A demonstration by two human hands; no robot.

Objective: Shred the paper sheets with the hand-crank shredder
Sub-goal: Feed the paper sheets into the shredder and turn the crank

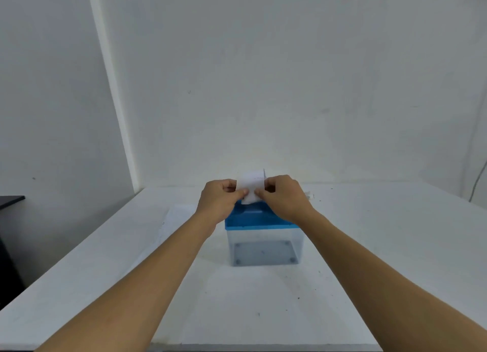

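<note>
Both the left grip (pixel 220 197) and right grip (pixel 284 196) pinch the paper sheet (pixel 250 183) by its sides above the shredder (pixel 259 221); light, floppy, it likely needs holding taut.

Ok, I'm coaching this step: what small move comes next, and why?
Probably ease the paper sheet straight down into the blue shredder top: the left hand and right hand pinch it upright, its lower edge at that top, and the clear bin looks empty.

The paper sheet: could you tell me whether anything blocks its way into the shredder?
Nothing visible does. The left hand and right hand pinch the paper sheet directly over the blue top of the shredder.
</note>
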